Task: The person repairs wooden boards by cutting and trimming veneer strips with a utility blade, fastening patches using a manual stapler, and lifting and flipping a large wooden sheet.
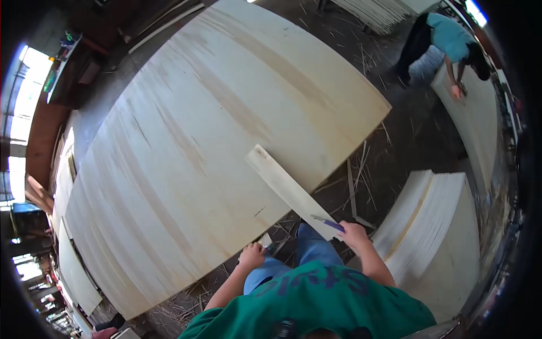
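My right hand (354, 235) is closed around a knife (334, 225) with a purple handle and a thin grey blade. The blade lies over the lower end of a pale wooden strip (291, 189), whose far end rests on a large veneer sheet (226, 124). The strip juts past the sheet's near edge towards my right hand. At that same edge, further left, my left hand (252, 257) is closed. A small pale and grey piece shows by its fingers, too small to name.
A stack of pale sheets (418, 209) stands to my right. Beyond it a person in a light blue top (449, 37) bends over another pale panel (471, 113). Thin wood offcuts (361, 175) litter the dark floor. More sheets (76, 271) lie at far left.
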The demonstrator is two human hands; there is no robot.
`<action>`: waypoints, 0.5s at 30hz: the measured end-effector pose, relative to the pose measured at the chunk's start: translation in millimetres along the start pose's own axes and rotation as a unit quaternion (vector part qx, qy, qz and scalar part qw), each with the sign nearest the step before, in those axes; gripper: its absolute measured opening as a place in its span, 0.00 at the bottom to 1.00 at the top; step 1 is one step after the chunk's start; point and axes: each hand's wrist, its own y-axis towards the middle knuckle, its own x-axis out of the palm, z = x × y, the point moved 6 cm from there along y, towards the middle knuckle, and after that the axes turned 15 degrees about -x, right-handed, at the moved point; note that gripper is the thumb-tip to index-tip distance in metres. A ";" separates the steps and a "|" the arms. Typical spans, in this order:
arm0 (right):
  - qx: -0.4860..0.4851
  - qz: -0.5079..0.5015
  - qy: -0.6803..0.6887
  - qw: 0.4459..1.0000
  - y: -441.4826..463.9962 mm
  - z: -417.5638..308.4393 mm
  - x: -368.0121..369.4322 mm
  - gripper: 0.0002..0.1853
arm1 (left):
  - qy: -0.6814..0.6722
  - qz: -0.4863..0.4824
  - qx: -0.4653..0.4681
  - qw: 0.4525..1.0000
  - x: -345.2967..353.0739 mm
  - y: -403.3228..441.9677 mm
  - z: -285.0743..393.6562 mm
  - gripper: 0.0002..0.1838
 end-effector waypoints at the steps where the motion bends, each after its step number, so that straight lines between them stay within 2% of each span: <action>1: 0.035 0.021 -0.001 0.999 1.7 17.0 -25.0 0.14 | -0.021 0.033 -0.034 0.999 -24.7 7.5 18.1 0.19; 5: 0.135 0.090 0.038 0.986 15.7 98.6 -100.9 0.17 | -0.104 0.155 -0.032 0.982 -99.3 42.7 91.9 0.20; 7: 0.137 0.146 0.038 0.979 27.9 130.0 -137.6 0.17 | -0.113 0.198 -0.024 0.973 -125.6 68.9 132.4 0.21; 10: 0.115 0.122 -0.018 0.986 60.8 140.0 -190.7 0.15 | -0.106 0.250 -0.016 0.962 -152.3 107.3 183.9 0.26; 15: 0.019 0.105 0.031 0.994 170.4 115.2 -248.2 0.18 | -0.089 0.262 -0.046 0.960 -205.9 162.3 260.0 0.33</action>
